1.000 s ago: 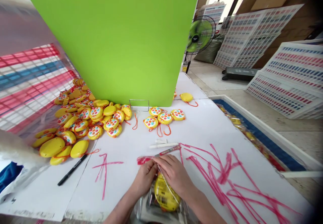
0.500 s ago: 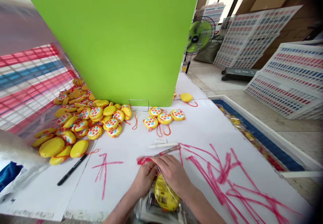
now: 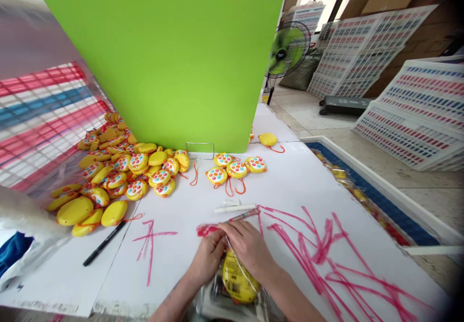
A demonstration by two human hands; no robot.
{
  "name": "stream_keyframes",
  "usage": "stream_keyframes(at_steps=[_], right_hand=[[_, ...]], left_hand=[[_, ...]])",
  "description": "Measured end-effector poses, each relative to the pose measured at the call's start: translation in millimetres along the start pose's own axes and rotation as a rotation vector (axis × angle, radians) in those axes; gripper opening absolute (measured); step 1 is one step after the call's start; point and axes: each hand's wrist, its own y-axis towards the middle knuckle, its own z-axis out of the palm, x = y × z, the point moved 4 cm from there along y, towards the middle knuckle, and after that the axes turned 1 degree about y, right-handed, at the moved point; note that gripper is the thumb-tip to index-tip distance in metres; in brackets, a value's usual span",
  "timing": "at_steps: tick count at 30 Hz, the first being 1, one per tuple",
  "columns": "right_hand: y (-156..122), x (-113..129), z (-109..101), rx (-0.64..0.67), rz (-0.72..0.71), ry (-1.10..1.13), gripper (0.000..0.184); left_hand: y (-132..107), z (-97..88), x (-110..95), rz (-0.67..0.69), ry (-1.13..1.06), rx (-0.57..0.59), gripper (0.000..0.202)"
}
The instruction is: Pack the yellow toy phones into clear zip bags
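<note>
At the near edge of the table, a clear plastic bag point(image 3: 263, 307) holds a yellow toy point(image 3: 237, 281) whose printed back faces up. My left hand point(image 3: 208, 254) pinches the bag's top edge with thumb and fingers. Right beside it, my right hand point(image 3: 250, 244) has its fingers bent over the same edge, their tips partly hidden. Just past the fingers are a red-and-clear wrapper piece point(image 3: 206, 230), a red-grey cutter-like tool point(image 3: 246, 214) and a white marker point(image 3: 234, 209) with a small white cap point(image 3: 231, 202).
A heap of yellow toys point(image 3: 119, 167) with orange cords lies left, several more toys point(image 3: 237, 169) ahead. A green board point(image 3: 166, 65) stands behind them. A black marker point(image 3: 103, 244) rests left. Bagged toys lie in a white-rimmed crate point(image 3: 366, 167) at right; a fan point(image 3: 281, 53) stands beyond.
Both hands stay at the bag's top edge, with hardly any shift in the fingers. The view has moved very slightly.
</note>
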Motion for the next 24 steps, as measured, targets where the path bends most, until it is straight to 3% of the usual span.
stream_keyframes(at_steps=[11,15,19,21,24], right_hand=[[9,3,-3,0.049,-0.071,-0.081,0.022],[12,-6,4,0.026,0.017,-0.104,0.018],[-5,-61,-15,-0.145,0.277,-0.145,0.019],[-23,-100,-41,-0.215,0.39,-0.181,0.018],[-61,-151,-94,-0.398,0.692,-0.239,0.018]], left_hand=[[-1,-0.8,-1,0.017,0.064,-0.002,0.025],[-2,-0.1,-2,0.026,0.024,0.028,0.026],[-4,2.0,7,-0.039,-0.089,0.038,0.032],[-5,3.3,12,-0.085,-0.167,0.03,0.036],[-5,3.7,14,-0.107,-0.228,-0.012,0.039]])
